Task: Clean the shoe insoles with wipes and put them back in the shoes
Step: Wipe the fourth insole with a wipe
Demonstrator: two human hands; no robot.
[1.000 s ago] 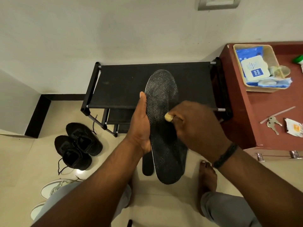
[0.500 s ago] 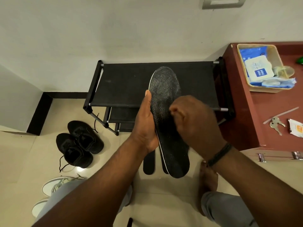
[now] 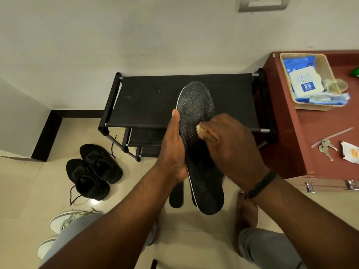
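The wipe (image 3: pixel 199 128) is mostly hidden inside the right hand (image 3: pixel 231 146). A second insole (image 3: pixel 176 199) shows only its end behind the held insole (image 3: pixel 196 113). The white shoes (image 3: pixel 64 222) are partly covered by a trouser leg.

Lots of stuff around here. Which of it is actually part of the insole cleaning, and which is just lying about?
Part of the job:
insole, held by the left hand
balled wipe, in the right hand
second insole
black shoes
wipes pack

Just lying about:
keys
white sneakers
shoe rack
torn wrapper
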